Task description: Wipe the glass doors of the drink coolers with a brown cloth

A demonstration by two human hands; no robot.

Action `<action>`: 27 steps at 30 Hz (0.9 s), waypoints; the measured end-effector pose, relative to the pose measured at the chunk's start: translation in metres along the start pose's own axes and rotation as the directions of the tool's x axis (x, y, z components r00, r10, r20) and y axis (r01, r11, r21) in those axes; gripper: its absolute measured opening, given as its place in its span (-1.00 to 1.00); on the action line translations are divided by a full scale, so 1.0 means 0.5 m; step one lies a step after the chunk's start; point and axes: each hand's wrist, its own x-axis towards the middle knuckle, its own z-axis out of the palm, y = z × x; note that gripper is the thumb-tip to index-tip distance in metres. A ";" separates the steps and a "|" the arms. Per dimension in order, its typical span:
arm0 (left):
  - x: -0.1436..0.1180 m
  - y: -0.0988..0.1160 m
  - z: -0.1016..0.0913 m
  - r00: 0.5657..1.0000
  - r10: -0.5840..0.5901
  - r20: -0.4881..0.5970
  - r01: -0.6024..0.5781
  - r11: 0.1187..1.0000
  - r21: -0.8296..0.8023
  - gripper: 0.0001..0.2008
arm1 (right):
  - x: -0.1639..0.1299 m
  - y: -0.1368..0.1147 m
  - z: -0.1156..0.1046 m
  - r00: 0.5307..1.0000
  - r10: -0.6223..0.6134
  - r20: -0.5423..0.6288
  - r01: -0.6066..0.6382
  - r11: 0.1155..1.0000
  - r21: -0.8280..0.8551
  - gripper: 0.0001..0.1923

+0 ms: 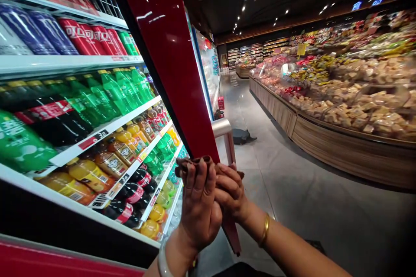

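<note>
A brown cloth (195,162) is bunched against the red door frame (167,52) of a drinks fridge, low beside its handle. My left hand (199,207), with a pale bangle at the wrist, presses the cloth with its fingers pointing up and close together. Around the cloth's right side curl the fingers of my right hand (232,192), which has a gold bangle at the wrist. Both hands touch each other. A silver door handle (222,127) stands just above and behind my right hand. Much of the cloth is hidden under my fingers.
To the left, fridge shelves (97,138) hold green soda bottles (110,91), red cans (78,37) and juice bottles (113,156). At right, a wood-sided display counter (325,138) carries packaged goods. A dark object (242,136) lies on the grey floor (292,207).
</note>
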 end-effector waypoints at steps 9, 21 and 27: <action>-0.044 -0.067 -0.098 0.988 -0.118 -0.099 0.117 0.993 -0.013 -0.36 | 0.100 -0.088 0.092 0.995 -0.100 0.032 0.099 0.995 0.012 -0.81; -0.202 -0.098 -0.164 0.970 -0.184 -0.160 0.222 0.939 0.262 -0.33 | 0.029 -0.199 0.218 1.000 0.000 0.015 -0.007 0.904 0.428 -0.74; -0.200 -0.114 -0.223 0.959 -0.182 -0.217 0.256 0.885 0.390 -0.26 | 0.092 -0.253 0.277 0.974 0.188 0.129 -0.219 0.613 0.759 -0.87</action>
